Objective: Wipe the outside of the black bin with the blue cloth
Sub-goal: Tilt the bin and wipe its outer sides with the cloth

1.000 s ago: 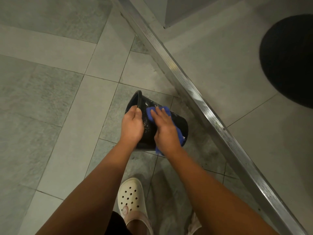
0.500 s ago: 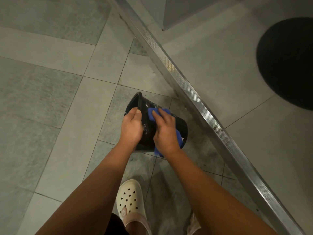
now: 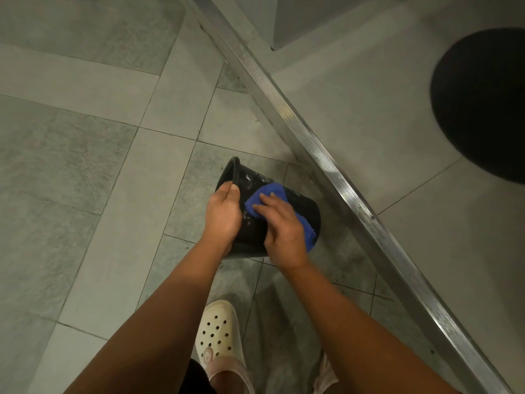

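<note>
A small black bin (image 3: 305, 207) is tipped on its side above the tiled floor, its open mouth to the upper left and pale smears on its wall. My left hand (image 3: 223, 214) grips its rim, thumb on the outside and fingers curled over the edge. My right hand (image 3: 281, 228) presses the blue cloth (image 3: 270, 194) flat against the bin's upper side with fingers fairly straight. Part of the cloth hangs down past the bin's base at the right.
A ribbed metal threshold strip (image 3: 326, 160) runs diagonally just right of the bin. Beyond it lies smoother floor with a large dark round shape (image 3: 483, 103). My white perforated clog (image 3: 218, 336) stands below the bin on grey tiles (image 3: 85, 166).
My right hand has slid the cloth a little along the bin's side, and more blue cloth shows above the fingers. My left hand keeps its hold on the rim.
</note>
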`<move>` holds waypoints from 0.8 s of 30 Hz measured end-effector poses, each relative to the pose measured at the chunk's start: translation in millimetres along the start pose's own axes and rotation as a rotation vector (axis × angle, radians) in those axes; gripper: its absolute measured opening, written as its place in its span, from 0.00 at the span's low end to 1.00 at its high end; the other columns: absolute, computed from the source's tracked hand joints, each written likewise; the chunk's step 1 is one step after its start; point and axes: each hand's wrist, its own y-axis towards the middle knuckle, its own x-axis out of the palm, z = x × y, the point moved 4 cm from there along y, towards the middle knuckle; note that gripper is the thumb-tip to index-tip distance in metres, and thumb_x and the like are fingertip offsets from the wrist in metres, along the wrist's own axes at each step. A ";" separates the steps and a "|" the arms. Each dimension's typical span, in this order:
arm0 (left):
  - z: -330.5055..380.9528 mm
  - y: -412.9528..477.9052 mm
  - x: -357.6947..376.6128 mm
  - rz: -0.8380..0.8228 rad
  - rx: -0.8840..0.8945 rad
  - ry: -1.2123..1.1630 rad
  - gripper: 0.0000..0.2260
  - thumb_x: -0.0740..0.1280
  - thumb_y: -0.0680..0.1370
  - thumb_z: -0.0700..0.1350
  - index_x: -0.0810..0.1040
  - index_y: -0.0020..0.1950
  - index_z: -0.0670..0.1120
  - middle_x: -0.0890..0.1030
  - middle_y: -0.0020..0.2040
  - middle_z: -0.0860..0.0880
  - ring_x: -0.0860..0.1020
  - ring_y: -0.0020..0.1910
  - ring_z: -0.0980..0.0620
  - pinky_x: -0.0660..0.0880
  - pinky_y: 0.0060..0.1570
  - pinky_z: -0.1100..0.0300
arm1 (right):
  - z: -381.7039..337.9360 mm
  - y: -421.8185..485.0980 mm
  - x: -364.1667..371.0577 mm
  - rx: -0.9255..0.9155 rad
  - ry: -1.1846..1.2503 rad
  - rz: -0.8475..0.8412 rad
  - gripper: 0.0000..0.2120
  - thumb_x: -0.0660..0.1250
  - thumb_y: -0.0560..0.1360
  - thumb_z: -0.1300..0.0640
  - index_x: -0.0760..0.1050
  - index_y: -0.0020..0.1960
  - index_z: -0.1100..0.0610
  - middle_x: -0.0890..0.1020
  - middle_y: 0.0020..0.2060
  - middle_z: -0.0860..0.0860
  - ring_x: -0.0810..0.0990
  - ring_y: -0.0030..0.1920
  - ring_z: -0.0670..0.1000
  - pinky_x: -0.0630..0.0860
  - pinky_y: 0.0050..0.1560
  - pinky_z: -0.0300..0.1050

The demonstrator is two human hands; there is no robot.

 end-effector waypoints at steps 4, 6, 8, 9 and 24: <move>0.8 0.1 -0.3 0.032 -0.012 -0.001 0.12 0.55 0.81 0.46 0.78 0.46 0.49 0.82 0.45 0.41 0.81 0.47 0.42 0.78 0.51 0.42 | 15.9 0.1 -8.2 0.184 0.030 0.105 0.20 0.63 0.68 0.76 0.78 0.56 0.61 0.78 0.59 0.59 0.73 0.63 0.58 0.65 0.69 0.46; 0.5 0.9 -0.9 0.033 -0.019 0.004 0.12 0.56 0.81 0.46 0.78 0.46 0.49 0.82 0.45 0.40 0.81 0.46 0.41 0.78 0.51 0.42 | 17.0 -13.3 -9.1 0.153 0.015 0.107 0.21 0.63 0.68 0.75 0.78 0.57 0.61 0.77 0.60 0.59 0.71 0.64 0.56 0.61 0.70 0.43; 0.4 1.9 -3.3 0.044 -0.036 -0.018 0.12 0.56 0.81 0.46 0.78 0.46 0.46 0.82 0.44 0.40 0.81 0.45 0.42 0.78 0.50 0.43 | 12.8 -28.2 -4.9 0.093 0.030 0.058 0.19 0.61 0.71 0.71 0.76 0.60 0.59 0.75 0.63 0.57 0.69 0.67 0.55 0.63 0.70 0.50; -0.3 2.7 -5.0 0.051 -0.041 -0.028 0.12 0.56 0.81 0.45 0.78 0.46 0.45 0.81 0.43 0.41 0.80 0.43 0.43 0.78 0.49 0.44 | 8.3 -34.9 -1.2 0.058 0.042 0.024 0.19 0.59 0.73 0.68 0.75 0.61 0.58 0.74 0.64 0.56 0.68 0.68 0.55 0.63 0.70 0.54; 2.8 2.1 -2.8 0.063 -0.079 -0.103 0.13 0.56 0.80 0.43 0.79 0.44 0.46 0.82 0.40 0.44 0.81 0.43 0.45 0.78 0.44 0.52 | -15.2 -33.4 10.1 0.162 -0.012 -0.051 0.24 0.55 0.73 0.66 0.67 0.68 0.58 0.66 0.70 0.54 0.58 0.73 0.56 0.56 0.71 0.62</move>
